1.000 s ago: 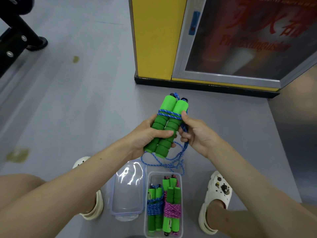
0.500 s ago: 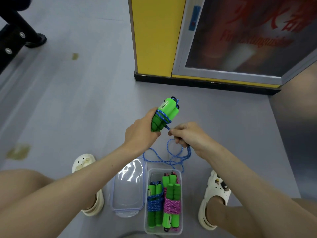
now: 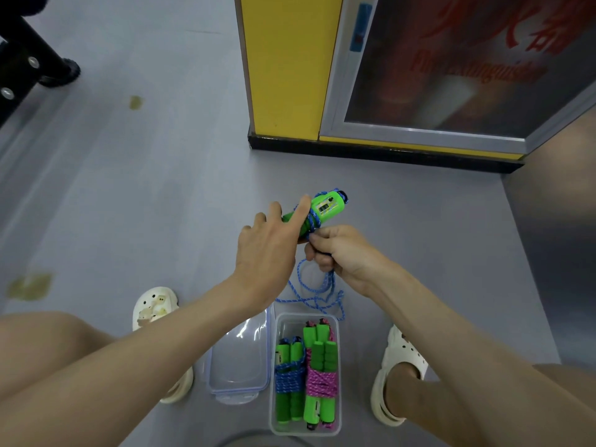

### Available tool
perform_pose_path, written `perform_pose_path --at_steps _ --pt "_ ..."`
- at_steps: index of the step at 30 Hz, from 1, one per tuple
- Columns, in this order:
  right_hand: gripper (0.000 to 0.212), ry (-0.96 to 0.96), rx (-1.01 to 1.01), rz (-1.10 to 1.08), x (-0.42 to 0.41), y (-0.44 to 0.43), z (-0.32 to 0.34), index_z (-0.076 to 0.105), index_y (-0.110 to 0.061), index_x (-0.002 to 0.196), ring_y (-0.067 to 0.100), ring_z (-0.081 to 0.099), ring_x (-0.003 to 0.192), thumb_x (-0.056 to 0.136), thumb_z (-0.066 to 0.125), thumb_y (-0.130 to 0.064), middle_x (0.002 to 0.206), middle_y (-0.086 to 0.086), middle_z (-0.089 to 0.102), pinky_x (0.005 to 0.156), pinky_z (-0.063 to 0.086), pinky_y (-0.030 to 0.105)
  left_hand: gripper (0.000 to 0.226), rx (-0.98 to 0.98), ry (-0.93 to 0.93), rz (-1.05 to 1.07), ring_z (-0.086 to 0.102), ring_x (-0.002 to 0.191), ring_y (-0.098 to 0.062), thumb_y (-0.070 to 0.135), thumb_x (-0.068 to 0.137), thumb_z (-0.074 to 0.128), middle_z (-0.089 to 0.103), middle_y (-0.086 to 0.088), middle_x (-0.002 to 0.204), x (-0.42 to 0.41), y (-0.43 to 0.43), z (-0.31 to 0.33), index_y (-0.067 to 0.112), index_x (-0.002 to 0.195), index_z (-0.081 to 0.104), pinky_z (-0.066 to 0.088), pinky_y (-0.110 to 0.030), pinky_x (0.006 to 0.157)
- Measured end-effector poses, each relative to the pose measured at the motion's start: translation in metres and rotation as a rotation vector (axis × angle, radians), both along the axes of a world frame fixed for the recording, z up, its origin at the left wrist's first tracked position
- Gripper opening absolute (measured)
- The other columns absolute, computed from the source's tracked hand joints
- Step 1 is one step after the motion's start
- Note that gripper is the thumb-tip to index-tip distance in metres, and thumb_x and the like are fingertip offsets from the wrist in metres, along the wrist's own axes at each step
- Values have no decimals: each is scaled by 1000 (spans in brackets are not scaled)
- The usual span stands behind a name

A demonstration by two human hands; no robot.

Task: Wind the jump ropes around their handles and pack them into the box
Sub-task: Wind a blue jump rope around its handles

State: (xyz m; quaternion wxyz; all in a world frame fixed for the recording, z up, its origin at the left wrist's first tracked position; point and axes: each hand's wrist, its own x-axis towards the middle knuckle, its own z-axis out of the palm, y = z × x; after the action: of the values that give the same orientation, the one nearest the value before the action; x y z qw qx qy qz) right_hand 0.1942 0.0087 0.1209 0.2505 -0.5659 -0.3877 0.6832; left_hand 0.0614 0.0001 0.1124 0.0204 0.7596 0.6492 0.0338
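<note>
Two wound ropes (image 3: pixel 289 379), one blue and one pink, already lie in the clear plastic box (image 3: pixel 292 322) on the floor below your hands, with its clear lid (image 3: pixel 238 356) under your left forearm. Your left hand (image 3: pixel 267 250) grips the pair of green foam handles (image 3: pixel 325 209), which have a few blue turns round them. Your right hand (image 3: pixel 342 253), just beside it, pinches the blue braided cord (image 3: pixel 319 291), whose slack dangles beneath both hands. You are mid-winding, I judge. The next move calls for carrying the cord round the handles, kept taut.
</note>
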Motion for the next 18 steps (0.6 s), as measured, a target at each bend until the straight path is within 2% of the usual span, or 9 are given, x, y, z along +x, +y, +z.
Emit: perform_pose_path --at_steps 2,5,7,9,12,15,16,18 --pt "20 31 -27 -4 -1 0 0 61 -1 94 5 32 41 97 50 -17 64 5 52 46 27 18 83 -19 -7 7 36 77 -20 4 86 50 42 -6 108 2 0 -1 33 150 8 31 -32 60" --pt "47 18 -67 -82 0 2 2 60 -7 86 9 30 42 89 54 -53 60 5 52 45 27 20 84 13 -42 -14 35 72 -21 2 79 57 45 -9 102 5 -1 -6 30 149 21 29 -33 58" --pt "57 -32 -75 -131 3 2 3 57 -9 78 9 29 41 82 53 -65 55 4 50 44 26 21 85 29 -109 -33 40 73 -23 5 76 63 48 -11 103 8 -4 -8 29 148 27 29 -34 58" --pt "55 -87 -73 -173 5 2 3 55 -12 73 8 28 39 78 56 -67 51 2 48 43 25 22 81 -57 -169 -45 46 89 -25 17 83 61 43 -9 117 13 -7 -7 33 150 19 32 -32 64" --pt "48 -121 -68 -224 8 1 -1 57 -11 73 7 29 37 85 57 -58 51 2 47 41 26 21 79 -267 -378 -25 40 111 -26 32 85 59 33 -6 130 13 -2 -6 42 149 14 40 -31 74" --pt "44 -105 -79 -258 13 3 -3 55 -10 72 7 27 36 91 54 -50 53 4 46 41 24 21 72 -423 -667 31 37 121 -23 37 85 62 31 -3 126 9 8 -3 43 147 26 43 -37 97" --pt "44 -97 -77 -252 15 4 -3 55 -10 72 7 27 35 91 53 -49 53 4 47 40 24 20 68 -471 -812 109 40 119 -21 38 86 63 32 -1 124 7 10 1 41 146 31 43 -35 98" --pt "43 -75 -64 -219 17 6 -2 55 -11 72 6 27 34 91 53 -49 53 3 48 39 24 19 64 -581 -1072 286 53 104 -14 37 87 64 40 0 123 2 17 8 36 145 34 48 -26 81"
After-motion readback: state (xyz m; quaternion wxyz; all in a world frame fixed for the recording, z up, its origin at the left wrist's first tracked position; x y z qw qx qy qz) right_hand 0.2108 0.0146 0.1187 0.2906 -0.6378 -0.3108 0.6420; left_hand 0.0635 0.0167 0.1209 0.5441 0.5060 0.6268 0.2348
